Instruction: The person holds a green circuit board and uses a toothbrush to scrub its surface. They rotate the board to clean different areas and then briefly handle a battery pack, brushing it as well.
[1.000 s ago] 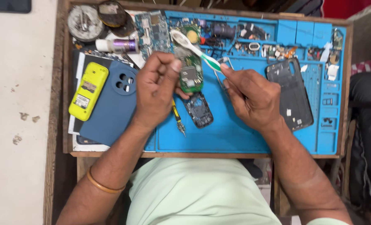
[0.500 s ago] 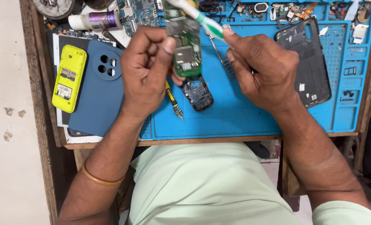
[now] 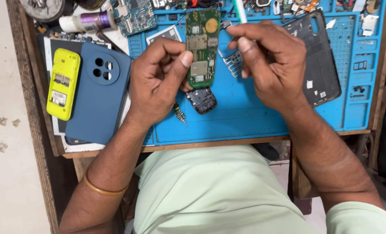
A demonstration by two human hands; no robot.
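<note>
Head view: I look straight down on a wooden counter (image 3: 37, 130) with a blue work mat (image 3: 245, 117) across the middle and right of the frame.
Far left: a yellow phone body (image 3: 63, 84) lies back-up on a dark blue phone case (image 3: 98, 93); the two touch, long axes running up the frame.
Upper left: a white bottle with a purple band (image 3: 86, 21) lies on its side beside a loose circuit board (image 3: 134, 15).
Left hand (image 3: 156, 84): closed on the green circuit board (image 3: 202, 47), thumb pressed to the board's left edge near its lower half; the other fingers curl behind it and I cannot see their tips.
Green circuit board: centre top of the frame, held above the mat, long axis running up and down the picture, component face toward the camera.
Below the board: a small dark keypad part (image 3: 201, 100) rests on the mat, and a thin screwdriver (image 3: 179, 113) pokes out just under the left hand.
Right hand (image 3: 271, 65): pinched narrow around a white and green brush handle (image 3: 240, 11), which runs off the top edge; the bristle end is out of sight.
Key relation: the board lies just left of the right hand, nearly touching its fingertips; the left hand is the nearer, being on it already.
Right: a black phone back frame (image 3: 321, 65) lies flat on the mat, apart from both hands.
</note>
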